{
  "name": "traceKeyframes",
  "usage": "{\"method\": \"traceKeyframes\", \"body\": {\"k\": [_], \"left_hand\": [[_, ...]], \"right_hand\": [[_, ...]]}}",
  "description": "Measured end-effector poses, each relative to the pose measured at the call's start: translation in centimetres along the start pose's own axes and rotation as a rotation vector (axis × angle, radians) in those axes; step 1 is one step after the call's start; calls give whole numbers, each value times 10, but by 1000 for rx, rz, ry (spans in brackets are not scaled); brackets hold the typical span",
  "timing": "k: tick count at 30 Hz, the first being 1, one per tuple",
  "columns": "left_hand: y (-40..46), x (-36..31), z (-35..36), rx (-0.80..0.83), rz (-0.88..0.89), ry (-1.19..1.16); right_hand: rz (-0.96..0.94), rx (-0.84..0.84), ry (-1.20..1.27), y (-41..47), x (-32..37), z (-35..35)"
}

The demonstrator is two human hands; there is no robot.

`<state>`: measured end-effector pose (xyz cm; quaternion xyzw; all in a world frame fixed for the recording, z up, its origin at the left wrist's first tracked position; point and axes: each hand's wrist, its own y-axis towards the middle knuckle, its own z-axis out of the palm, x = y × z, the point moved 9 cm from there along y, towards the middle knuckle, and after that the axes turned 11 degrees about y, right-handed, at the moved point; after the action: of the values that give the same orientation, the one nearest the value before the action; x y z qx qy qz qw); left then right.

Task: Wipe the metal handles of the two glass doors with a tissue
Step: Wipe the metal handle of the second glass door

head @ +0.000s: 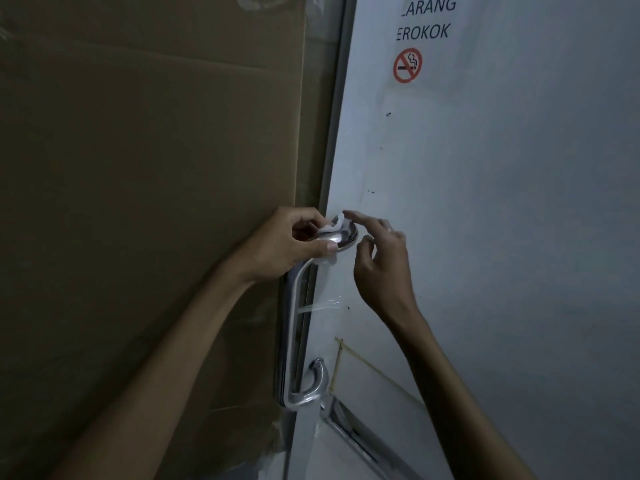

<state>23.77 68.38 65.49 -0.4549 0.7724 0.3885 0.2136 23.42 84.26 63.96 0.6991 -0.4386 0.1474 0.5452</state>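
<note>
Covering the left half of the view is a large brown corrugated cardboard sheet (138, 202), creased across its upper part and standing flat behind the left glass door. At its right edge the left hand (280, 242) reaches up from the lower left, its fingers curled over the top of the curved, polished silver metal door handle (294, 341) and its thumb laid along the shiny upper mounting disc. That hand pinches a small crumpled white tissue (334, 226) against the top of the disc, so the tissue sits right at the handle's upper end, between the two hands. The handle's bar runs downward from there, then bends back to a lower mount near the door's edge. A grey metal door frame strip (337, 116) rises beside the handle, dividing the cardboard side from the pale side. Just right of the tissue, the right hand (379, 261) hovers with its index finger stretched toward the tissue and perhaps touching it, the other fingers loosely bent, gripping nothing. Behind it lies the pale white-covered right door panel (502, 237), speckled with a few dark spots. High on that panel is a printed notice with partial black lettering and a red circular no-smoking sign (407, 65).
</note>
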Motion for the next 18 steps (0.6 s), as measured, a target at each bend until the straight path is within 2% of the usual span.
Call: {"method": "traceKeyframes", "body": {"k": [6,10,12,16,18], "left_hand": [[-13,-1,0,-214,63,70],[-15,-20,4,-337,239,357],[-21,-12,2,-370,233,342],[-37,9,-1,-429,114,188],[-33,-1,0,-460,142,279]], "right_hand": [[-111,82,-136,-8,-2,6],[-104,61,-155,-9,-4,7],[-83,71,-166,-6,-6,7],[-89,90,-185,-4,-6,7],[-86,86,-189,-2,-6,7]]}}
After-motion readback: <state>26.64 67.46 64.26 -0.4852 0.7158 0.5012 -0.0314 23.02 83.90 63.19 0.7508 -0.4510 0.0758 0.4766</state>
